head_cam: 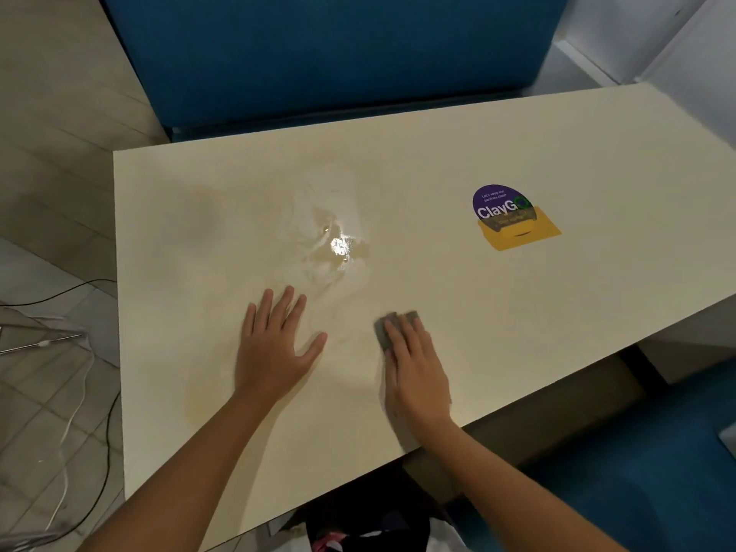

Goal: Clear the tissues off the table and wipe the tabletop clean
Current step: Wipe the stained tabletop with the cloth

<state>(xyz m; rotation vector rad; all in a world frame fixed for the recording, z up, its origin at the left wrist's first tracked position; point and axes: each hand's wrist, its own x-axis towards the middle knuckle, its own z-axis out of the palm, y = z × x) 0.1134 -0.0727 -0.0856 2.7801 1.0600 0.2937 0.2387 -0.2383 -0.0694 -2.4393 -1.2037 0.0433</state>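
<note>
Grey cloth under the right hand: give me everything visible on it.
The grey cloth is a small, dull, soft-looking pad, possibly folded. It lies flat on the cream tabletop, near its front edge, right of the wet glossy patch. The right hand presses on it with straight fingers and covers most of it; only its far edge and left side show. The left hand lies apart from it.
</note>
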